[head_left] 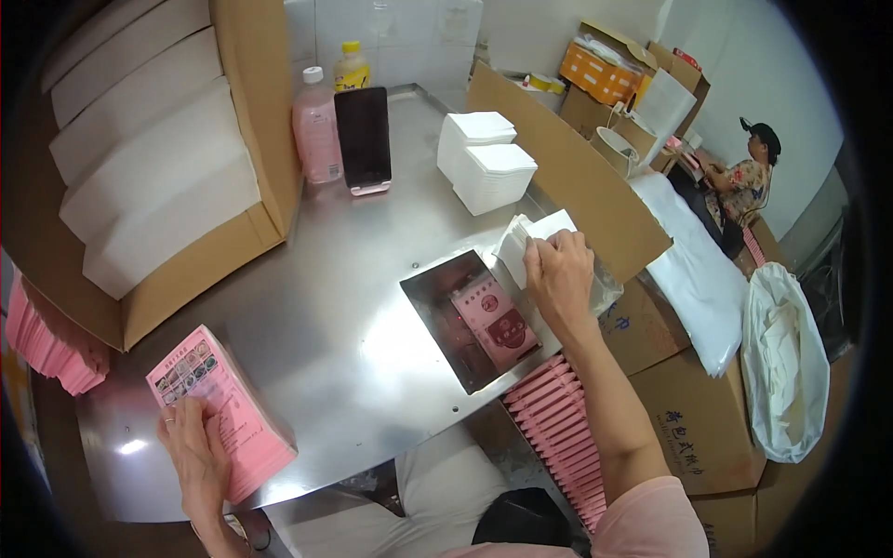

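My left hand point(196, 448) lies on a thick stack of pink printed paper packets point(256, 437) at the table's near left, its fingers resting on the top sheet. On the right, my right hand point(562, 279) is closed on some folded white paper napkins point(518, 249), beside the table's right edge. Just left of that hand, a rectangular opening point(430, 312) is cut in the metal table. Inside it lies a pink printed packet point(496, 321). Two stacks of white napkins point(496, 177) stand farther back.
A cardboard box point(256, 121) full of white napkin stacks stands at the left. A pink bottle point(316, 126), a yellow-capped bottle point(353, 67) and a phone on a stand point(364, 139) are at the back. Pink packets point(551, 418) line up below the right edge. Another person point(744, 181) sits far right.
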A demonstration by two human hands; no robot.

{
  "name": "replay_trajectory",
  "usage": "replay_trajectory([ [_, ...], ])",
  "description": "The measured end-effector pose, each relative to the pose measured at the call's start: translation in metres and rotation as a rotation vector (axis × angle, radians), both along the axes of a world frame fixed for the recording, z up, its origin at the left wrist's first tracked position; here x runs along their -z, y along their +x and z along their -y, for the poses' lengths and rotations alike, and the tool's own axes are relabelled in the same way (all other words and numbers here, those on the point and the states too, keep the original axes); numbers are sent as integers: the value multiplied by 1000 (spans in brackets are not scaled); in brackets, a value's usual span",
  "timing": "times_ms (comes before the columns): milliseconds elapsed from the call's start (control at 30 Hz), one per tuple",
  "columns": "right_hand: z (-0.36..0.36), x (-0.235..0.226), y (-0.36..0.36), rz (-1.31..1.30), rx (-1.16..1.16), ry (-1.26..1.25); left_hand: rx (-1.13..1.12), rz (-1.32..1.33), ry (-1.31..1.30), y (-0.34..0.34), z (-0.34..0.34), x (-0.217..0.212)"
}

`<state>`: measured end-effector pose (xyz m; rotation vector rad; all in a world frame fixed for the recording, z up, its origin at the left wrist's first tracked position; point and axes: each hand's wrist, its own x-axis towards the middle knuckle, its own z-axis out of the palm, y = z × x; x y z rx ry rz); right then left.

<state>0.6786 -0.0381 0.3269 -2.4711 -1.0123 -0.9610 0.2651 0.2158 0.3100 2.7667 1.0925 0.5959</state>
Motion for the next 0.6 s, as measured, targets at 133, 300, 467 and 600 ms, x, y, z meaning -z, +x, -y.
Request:
replay_trajectory([
  [133,-2,0,-4,-50,-68,2,49,274,-44,16,18,-14],
  [300,5,11,-6,-45,-229,153,689,259,-109,132,111,27],
  [467,9,45,-167,-134,-1131,-185,572,198,-230,109,92,16],
  [600,-42,38,-133,-70,-695,-313,381,119,-117,125,116,14],
])
